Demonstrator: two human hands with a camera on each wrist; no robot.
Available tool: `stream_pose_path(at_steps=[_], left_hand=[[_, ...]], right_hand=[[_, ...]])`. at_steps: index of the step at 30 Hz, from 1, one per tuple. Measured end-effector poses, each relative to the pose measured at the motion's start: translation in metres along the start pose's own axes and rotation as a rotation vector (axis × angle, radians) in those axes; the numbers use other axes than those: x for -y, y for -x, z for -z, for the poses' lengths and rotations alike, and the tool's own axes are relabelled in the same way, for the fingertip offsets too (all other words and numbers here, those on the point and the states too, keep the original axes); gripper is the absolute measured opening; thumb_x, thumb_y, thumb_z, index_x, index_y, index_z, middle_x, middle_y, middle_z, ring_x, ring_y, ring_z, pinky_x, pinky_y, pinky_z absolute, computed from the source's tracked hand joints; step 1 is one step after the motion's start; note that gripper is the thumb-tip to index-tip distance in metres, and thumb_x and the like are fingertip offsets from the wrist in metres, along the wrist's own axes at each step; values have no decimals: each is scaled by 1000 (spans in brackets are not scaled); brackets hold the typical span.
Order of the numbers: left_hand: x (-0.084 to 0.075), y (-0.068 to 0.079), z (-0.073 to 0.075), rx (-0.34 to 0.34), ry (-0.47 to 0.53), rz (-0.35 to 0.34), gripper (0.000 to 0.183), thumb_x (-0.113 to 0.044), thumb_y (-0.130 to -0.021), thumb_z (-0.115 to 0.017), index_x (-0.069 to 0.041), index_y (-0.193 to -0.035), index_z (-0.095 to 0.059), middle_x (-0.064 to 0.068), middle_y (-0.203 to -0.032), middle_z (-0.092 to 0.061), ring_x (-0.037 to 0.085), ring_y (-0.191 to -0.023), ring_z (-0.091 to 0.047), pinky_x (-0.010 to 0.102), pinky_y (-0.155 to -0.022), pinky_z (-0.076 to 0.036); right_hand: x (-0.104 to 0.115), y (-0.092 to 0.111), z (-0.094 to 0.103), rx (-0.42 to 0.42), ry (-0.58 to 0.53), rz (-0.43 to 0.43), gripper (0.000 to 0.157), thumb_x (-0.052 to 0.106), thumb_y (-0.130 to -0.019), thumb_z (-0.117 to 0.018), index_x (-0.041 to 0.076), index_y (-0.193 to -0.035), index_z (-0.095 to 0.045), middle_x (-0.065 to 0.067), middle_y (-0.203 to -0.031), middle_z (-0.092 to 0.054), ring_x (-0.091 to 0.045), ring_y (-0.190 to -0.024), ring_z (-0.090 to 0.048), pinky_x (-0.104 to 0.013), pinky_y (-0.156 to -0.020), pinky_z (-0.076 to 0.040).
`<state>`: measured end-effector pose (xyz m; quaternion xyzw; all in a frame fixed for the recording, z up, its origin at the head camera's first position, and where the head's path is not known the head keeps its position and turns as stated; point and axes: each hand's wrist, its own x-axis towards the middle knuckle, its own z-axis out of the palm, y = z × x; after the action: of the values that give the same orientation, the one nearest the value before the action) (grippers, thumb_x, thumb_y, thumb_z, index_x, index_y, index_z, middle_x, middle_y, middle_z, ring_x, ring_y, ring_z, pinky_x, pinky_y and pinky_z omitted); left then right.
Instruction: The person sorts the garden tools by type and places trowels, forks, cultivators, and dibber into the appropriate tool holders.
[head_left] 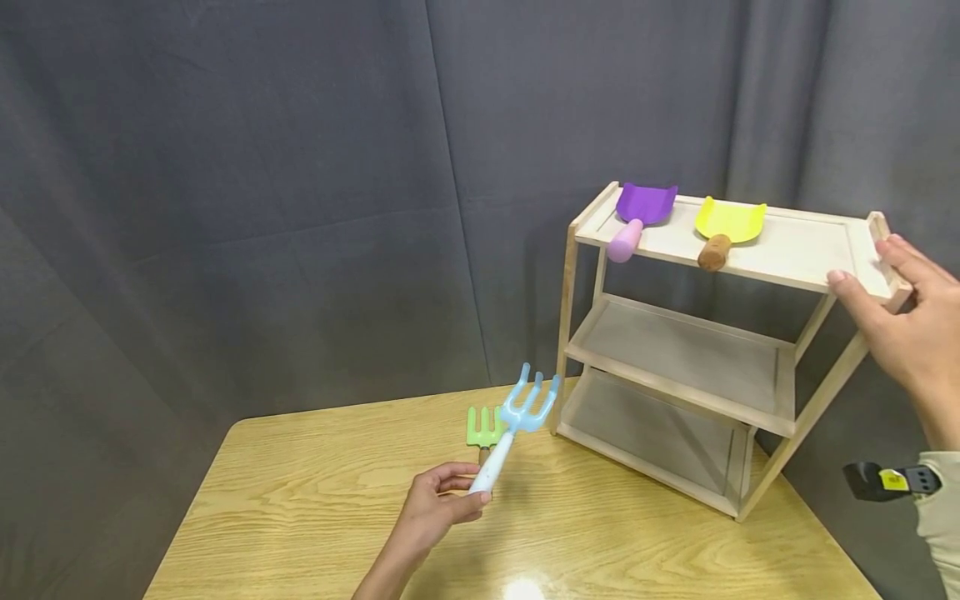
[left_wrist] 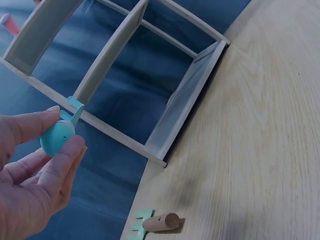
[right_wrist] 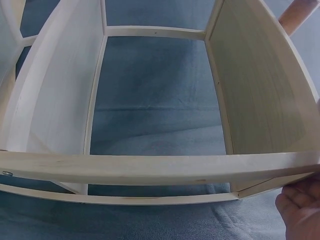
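Between thumb and fingers, my left hand (head_left: pixel 442 504) pinches the white handle of a blue toy garden fork (head_left: pixel 501 450), its three tines pointing up and away. Behind it, a green toy rake (head_left: pixel 483 427) with a brown handle lies on the table and is partly covered in the head view. My right hand (head_left: pixel 918 312) grips the right end of the top of a wooden three-tier shelf (head_left: pixel 682 408). On that top tier lie a purple toy shovel (head_left: pixel 647 205) with a pink handle and a yellow toy shovel (head_left: pixel 731 221) with a brown handle.
The shelf stands on a wood-grain table (head_left: pixel 315 500) at its right side, legs near the back edge. Grey curtain (head_left: pixel 300 208) hangs close behind the table. A black strap device with a yellow label (head_left: pixel 892 481) is on the right wrist.
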<state>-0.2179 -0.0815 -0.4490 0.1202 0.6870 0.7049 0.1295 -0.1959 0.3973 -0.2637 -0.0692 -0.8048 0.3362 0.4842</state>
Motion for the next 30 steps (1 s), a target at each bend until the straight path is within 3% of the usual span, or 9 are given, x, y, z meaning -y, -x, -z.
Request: stream_pose_path(at_steps=[7,21,30], left_hand=[[-4,-1,-6,6,9,4,43,-2,-82,-76,8,-120,-59,15,-102,-62,24,-84,-67,39,-78,-57],[-8,-6,-18,37,4,-22,40,-1,-82,-76,7,-118,-60,15,-102,-62,22,-79,-65,38,-76,-58],[-14,-9,-27,69,38,-37,39,-1,-82,-75,7,-118,-61,16,-101,-62,25,-84,-66,39,-77,-58]], right_hand=[[0,-1,1,0,3,-12,54,19,-86,-69,0,-135,-54,-13,-143,-46,4,-126,-38,-14,-106,-26],[3,-1,1,31,70,-78,57,24,-88,-68,7,-139,-52,-4,-147,-43,-17,-136,-35,-16,-108,-23],[5,0,0,39,65,-87,58,27,-88,-69,13,-141,-50,1,-147,-42,-7,-133,-36,-14,-105,-27]])
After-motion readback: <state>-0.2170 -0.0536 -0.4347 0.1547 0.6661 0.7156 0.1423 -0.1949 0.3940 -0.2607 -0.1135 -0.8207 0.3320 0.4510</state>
